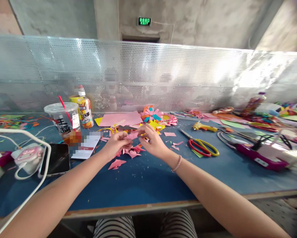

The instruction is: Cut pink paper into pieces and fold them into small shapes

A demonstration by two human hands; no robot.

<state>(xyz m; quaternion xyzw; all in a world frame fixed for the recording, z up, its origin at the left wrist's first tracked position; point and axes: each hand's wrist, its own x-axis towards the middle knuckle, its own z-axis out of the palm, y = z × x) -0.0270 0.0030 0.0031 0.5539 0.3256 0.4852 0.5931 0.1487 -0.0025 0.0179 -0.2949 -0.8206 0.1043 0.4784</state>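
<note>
Between my two hands is a small piece of pink paper [132, 136], raised a little above the blue tabletop. The fingers of my left hand [118, 142] pinch its left side. My right hand [152, 140] has its fingertips at the paper's right edge, thumb and fingers bent toward each other. Below the hands lie several cut pink paper pieces [133, 153], and one folded pink piece [117, 164] sits nearer to me. Just behind are paper flowers [152, 114] in pink, orange and blue, beside a pink paper sheet [121, 119].
Red-and-yellow scissors [203, 147] and a yellow glue gun [204, 127] lie to the right, near a purple power strip [262, 157]. On the left stand a drink cup [64, 120] and a bottle [85, 110], with a dark phone [56, 159] and a white cable [48, 158]. A perforated metal screen [128, 76] closes the back.
</note>
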